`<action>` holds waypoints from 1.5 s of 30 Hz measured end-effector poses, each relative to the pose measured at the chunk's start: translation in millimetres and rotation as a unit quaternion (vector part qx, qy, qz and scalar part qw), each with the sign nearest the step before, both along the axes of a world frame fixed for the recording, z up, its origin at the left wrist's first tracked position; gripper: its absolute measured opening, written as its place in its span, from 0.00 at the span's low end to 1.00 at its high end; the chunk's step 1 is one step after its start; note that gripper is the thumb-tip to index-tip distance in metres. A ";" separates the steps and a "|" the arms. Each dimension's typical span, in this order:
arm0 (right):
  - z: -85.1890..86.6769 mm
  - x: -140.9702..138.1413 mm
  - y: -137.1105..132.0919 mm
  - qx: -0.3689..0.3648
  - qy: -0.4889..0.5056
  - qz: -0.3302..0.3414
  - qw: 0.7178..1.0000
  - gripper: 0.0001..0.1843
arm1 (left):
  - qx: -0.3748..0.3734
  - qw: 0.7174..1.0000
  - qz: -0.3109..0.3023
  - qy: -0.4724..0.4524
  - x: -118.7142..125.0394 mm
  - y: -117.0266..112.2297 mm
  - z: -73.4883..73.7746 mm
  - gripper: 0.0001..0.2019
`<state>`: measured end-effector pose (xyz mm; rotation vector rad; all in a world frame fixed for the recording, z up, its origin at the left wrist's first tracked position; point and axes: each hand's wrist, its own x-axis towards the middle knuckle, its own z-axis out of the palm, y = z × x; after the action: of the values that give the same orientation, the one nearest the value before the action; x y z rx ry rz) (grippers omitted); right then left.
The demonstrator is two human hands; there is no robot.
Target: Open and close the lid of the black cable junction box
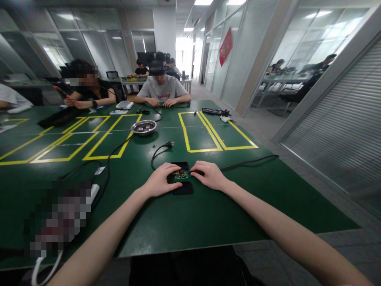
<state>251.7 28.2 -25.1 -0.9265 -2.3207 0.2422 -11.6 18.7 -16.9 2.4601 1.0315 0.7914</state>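
A small green circuit board (182, 175) with a copper-coloured coil lies between my hands. My left hand (162, 180) curls round its left end, thumb below and fingers above. My right hand (209, 174) is pinched at the board's right end, where a bit of blue wire shows and a black cable (250, 162) runs off to the right. Just beyond the board is one black plastic casing half (182, 164), partly covered by my fingers. The other casing half (183, 188) rests nearer me, by my left thumb. A short cord with a plug (169, 144) leads out behind my left hand.
On the green table (238, 214) are yellow tape outlines, a metal bowl (144, 127) with metal parts, and a black tripod-like object (216, 112). A blurred-out object (61, 218) and cables lie at the left. Two people sit across the table, others farther off.
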 end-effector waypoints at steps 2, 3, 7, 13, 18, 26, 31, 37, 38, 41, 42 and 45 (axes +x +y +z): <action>0.3 -1.4 -0.5 -0.005 0.004 -0.010 1.000 0.06 | -0.006 1.000 0.013 -0.004 1.1 1.8 -0.8 0.22; 0.3 -2.0 -0.6 -0.009 0.007 -0.014 1.000 0.06 | -0.011 1.000 0.020 -0.007 1.8 2.5 -1.1 0.21; -1.0 -3.6 -0.5 -0.024 0.019 -0.031 0.999 0.06 | -0.037 0.998 0.025 -0.034 4.5 3.0 -0.4 0.19; 0.0 -3.2 -3.1 -0.020 0.051 -0.018 0.998 0.07 | 0.007 0.988 0.139 -0.062 1.5 4.7 2.6 0.10; 5.7 -6.4 -10.4 0.018 0.103 0.005 0.995 0.10 | 0.020 0.983 0.166 0.079 -3.8 7.8 6.0 0.20; 15.2 -4.7 -13.2 0.069 0.067 0.011 0.995 0.17 | 0.068 0.973 0.208 0.077 -7.3 -1.6 24.9 0.27; 18.9 2.6 -12.3 0.039 -0.022 -0.043 0.998 0.28 | 0.042 0.979 0.185 0.072 -9.5 -7.0 28.9 0.27; 12.6 4.0 -11.0 -0.062 -0.083 0.010 0.995 0.28 | -0.012 0.980 0.163 0.111 -2.4 -8.6 22.7 0.28; 11.4 3.2 -10.1 -0.069 -0.084 0.003 0.994 0.28 | -0.019 0.979 0.166 0.118 -1.1 -8.1 21.5 0.27; 9.3 1.1 -7.3 -0.072 -0.077 -0.023 0.994 0.28 | -0.025 0.974 0.184 0.129 0.8 -6.1 18.8 0.27; 9.2 0.8 -6.6 -0.072 -0.074 -0.029 0.994 0.28 | -0.023 0.973 0.188 0.130 0.9 -5.5 18.3 0.27; 9.9 0.8 -6.1 -0.071 -0.078 -0.036 0.994 0.27 | -0.021 0.972 0.192 0.134 0.7 -4.7 17.9 0.27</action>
<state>252.6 22.0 -15.2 -1.1322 -2.4314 0.3185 -10.9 14.0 1.0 2.4067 1.6401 0.5415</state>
